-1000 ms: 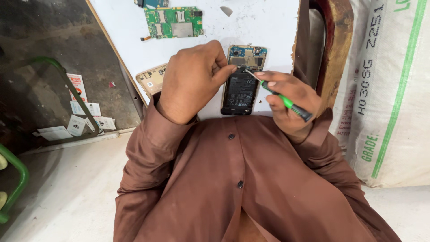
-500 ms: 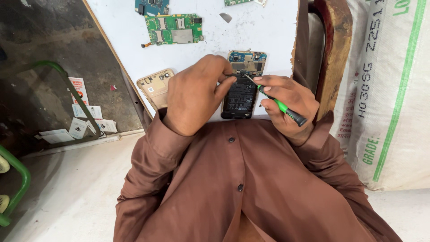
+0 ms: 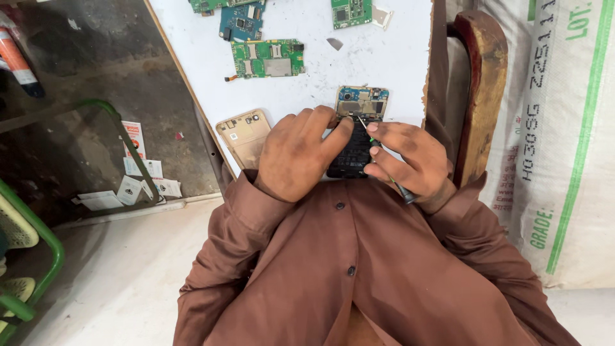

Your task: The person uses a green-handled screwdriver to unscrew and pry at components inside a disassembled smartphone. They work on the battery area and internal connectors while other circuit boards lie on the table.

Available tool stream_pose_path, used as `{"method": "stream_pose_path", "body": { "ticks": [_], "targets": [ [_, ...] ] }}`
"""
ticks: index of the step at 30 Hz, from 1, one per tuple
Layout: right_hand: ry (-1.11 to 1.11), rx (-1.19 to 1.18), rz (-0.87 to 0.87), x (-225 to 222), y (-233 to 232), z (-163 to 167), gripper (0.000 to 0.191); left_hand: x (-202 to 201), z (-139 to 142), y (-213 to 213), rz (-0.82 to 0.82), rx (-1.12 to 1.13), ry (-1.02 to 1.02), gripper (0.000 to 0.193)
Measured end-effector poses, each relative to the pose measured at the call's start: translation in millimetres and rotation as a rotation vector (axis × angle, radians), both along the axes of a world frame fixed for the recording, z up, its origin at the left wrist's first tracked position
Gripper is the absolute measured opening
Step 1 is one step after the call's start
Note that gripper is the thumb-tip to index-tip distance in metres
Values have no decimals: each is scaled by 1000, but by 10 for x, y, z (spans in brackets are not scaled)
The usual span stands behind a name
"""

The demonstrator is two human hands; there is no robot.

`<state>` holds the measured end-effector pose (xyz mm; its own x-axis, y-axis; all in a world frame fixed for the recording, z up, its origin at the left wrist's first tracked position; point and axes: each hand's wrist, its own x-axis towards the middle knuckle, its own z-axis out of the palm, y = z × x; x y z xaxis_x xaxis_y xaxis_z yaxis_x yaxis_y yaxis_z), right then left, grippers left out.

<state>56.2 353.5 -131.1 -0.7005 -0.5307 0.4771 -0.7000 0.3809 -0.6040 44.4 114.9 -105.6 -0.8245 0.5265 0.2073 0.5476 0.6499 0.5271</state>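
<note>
Since the earlier frame the screwdriver (image 3: 378,150) has swung up, its tip now at the phone's (image 3: 355,134) exposed top board. The right hand (image 3: 403,157) pinches it; the left hand (image 3: 298,154) presses down on the phone, fingers curled over its left side. The phone lies lengthwise away from the person, at the table's (image 3: 397,57) near edge. A gold back cover (image 3: 243,134) sits just left; green boards (image 3: 268,59) lie farther up.

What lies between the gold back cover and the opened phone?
In the head view, the left hand lies between the gold back cover and opened phone.
</note>
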Motion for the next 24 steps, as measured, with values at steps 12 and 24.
{"method": "stream_pose_path", "body": {
  "ticks": [12, 24],
  "targets": [
    [67, 82, 17, 48, 9, -58, 35, 56, -61, -87, -35, -3, 49, 36],
    [32, 33, -6, 68, 0, -107, 32, 103, -132, -76, -64, -32, 77, 45]
  ]
}}
